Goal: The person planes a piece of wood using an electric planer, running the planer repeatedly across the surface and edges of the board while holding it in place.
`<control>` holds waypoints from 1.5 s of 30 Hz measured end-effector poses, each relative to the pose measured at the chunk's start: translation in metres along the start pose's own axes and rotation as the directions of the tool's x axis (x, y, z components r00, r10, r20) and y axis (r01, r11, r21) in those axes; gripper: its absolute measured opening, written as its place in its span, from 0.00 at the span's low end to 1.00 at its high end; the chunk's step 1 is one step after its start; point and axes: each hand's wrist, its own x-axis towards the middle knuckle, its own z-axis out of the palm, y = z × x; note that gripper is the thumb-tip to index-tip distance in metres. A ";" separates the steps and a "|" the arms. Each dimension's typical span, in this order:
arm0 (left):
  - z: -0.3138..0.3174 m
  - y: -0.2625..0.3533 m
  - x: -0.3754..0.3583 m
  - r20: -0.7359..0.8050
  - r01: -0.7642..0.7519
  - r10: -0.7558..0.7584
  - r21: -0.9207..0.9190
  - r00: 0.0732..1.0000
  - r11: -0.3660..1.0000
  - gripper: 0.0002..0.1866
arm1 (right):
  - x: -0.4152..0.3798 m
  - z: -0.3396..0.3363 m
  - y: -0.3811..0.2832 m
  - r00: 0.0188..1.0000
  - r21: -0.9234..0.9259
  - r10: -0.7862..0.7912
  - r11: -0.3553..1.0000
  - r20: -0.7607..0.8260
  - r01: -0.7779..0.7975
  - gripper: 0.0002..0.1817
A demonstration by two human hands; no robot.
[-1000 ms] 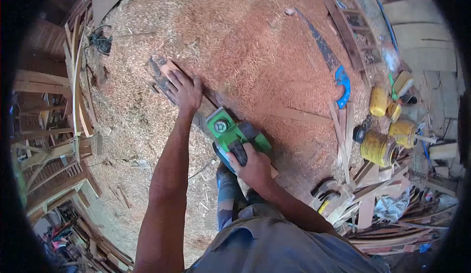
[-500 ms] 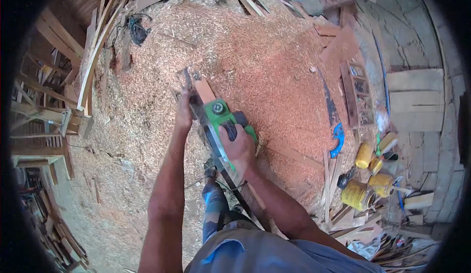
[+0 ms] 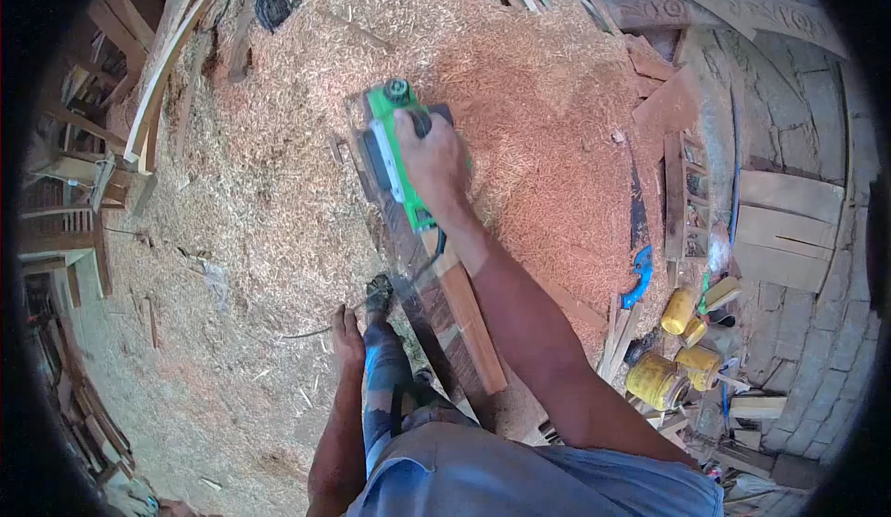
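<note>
Right hand [image 3: 429,160] clenched, arm outstretched; left hand [image 3: 347,336] hanging loose.

Quantities in view: one green electric hand planer [image 3: 394,150]; one long reddish wooden plank [image 3: 469,317]; three yellow plastic containers [image 3: 657,380]; one blue-handled handsaw [image 3: 639,239]; two bare hands [image 3: 429,153], right on the planer.

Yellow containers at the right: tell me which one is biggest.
The biggest is the wide yellow tub, the lowest of the group, beside the scrap wood. The taller yellow can above it and the yellow pot at its right are clearly slimmer.
</note>
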 end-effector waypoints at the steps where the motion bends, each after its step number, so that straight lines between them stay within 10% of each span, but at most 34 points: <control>1: -0.005 0.019 -0.007 0.006 0.064 -0.064 0.035 0.998 0.997 0.32 | 0.009 0.007 0.001 0.999 -0.011 -0.026 1.000 -0.030 0.026 0.34; 9: 0.049 0.086 0.089 -0.184 -0.555 0.558 0.075 0.809 0.829 0.33 | 0.016 -0.004 -0.004 0.991 0.141 -0.066 0.989 0.115 0.050 0.38; 16: 0.094 0.222 0.151 -0.107 -0.814 0.884 0.353 0.455 0.462 0.36 | -0.225 -0.126 0.109 0.997 -0.026 0.037 0.999 0.064 -0.035 0.25; 25: 0.167 0.225 0.103 -0.035 -0.644 0.889 0.676 0.457 0.358 0.43 | -0.536 -0.227 0.257 0.926 -0.083 0.362 0.932 0.109 -0.354 0.27; 45: 0.166 0.232 0.094 -0.063 -0.613 0.876 0.690 0.478 0.385 0.40 | -0.447 -0.176 0.220 0.969 -0.103 0.241 0.966 0.051 -0.235 0.19</control>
